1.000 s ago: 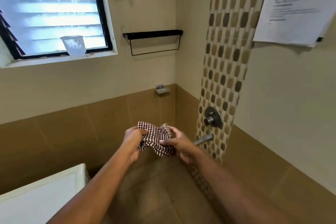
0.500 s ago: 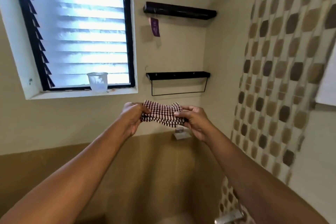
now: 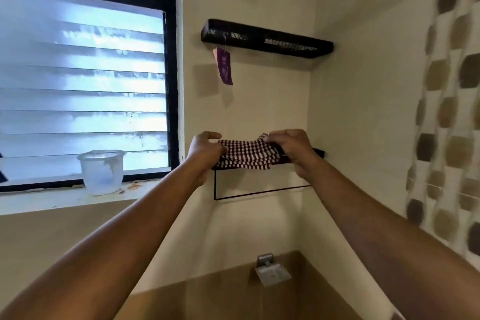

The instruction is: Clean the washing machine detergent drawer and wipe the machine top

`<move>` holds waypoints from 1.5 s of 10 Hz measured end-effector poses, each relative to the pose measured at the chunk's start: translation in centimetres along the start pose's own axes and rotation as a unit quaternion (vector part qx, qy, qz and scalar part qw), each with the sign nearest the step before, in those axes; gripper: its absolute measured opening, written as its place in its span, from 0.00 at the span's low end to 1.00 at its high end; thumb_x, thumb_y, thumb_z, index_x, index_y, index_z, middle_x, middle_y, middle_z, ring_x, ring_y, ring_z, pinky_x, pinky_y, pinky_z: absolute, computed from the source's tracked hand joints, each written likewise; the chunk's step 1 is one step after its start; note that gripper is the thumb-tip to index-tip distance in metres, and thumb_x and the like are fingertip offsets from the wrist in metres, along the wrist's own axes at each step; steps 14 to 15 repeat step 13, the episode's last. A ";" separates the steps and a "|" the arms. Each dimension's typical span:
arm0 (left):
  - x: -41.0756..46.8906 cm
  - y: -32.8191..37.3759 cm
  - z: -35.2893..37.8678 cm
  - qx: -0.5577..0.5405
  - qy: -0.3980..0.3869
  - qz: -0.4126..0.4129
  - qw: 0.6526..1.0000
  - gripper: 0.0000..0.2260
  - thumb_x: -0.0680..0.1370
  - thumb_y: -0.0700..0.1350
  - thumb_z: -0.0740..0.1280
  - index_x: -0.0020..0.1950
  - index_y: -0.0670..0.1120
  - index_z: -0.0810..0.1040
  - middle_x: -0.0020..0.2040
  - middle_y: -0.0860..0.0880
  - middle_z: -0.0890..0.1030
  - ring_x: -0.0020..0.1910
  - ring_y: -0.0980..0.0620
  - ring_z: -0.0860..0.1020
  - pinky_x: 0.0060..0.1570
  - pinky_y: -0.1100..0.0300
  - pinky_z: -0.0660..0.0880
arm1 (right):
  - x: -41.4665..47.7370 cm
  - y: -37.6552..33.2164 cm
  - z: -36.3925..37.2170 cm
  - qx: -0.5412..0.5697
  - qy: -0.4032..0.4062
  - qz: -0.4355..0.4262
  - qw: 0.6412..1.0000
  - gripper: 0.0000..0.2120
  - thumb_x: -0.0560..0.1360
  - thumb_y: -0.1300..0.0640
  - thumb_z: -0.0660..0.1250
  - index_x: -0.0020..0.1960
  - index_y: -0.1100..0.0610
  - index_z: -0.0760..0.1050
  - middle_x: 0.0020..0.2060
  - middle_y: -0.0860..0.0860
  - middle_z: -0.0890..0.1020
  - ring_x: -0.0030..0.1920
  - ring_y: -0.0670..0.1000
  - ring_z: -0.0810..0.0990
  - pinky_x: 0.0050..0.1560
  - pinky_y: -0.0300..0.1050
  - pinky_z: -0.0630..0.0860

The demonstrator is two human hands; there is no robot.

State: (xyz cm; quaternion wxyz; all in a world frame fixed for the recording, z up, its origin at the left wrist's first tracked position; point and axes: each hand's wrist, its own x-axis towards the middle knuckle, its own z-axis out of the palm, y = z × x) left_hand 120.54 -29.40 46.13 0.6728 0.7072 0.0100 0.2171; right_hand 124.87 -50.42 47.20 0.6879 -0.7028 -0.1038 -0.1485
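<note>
A dark red and white checked cloth [image 3: 246, 154] lies bunched on the lower black wall shelf [image 3: 319, 151], stretched between both my hands. My left hand [image 3: 205, 149] grips its left end with curled fingers. My right hand [image 3: 292, 149] pinches its right end over the shelf. The washing machine and its detergent drawer are out of view.
A thin black towel rail [image 3: 259, 193] hangs under the lower shelf. An upper black shelf [image 3: 267, 37] carries a purple tag [image 3: 225, 68]. A clear plastic cup [image 3: 101, 171] stands on the window sill [image 3: 52, 200] at left. A metal wall fitting [image 3: 270, 270] sits lower down. Patterned tiles cover the right wall.
Both hands have lifted the cloth from waist height up to the lower shelf and spread it sideways. My view has tilted upward, so the machine's white top and the tap are gone from sight.
</note>
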 end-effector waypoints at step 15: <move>11.1 -3.8 -4.5 0.490 0.012 0.243 0.837 0.17 0.74 0.58 0.73 0.61 0.57 0.84 0.53 0.51 0.82 0.56 0.47 0.79 0.59 0.50 0.77 | 12.6 4.0 2.8 -0.418 -0.186 -0.237 0.857 0.12 0.79 0.55 0.71 0.61 0.52 0.84 0.62 0.49 0.84 0.64 0.49 0.80 0.61 0.38 0.72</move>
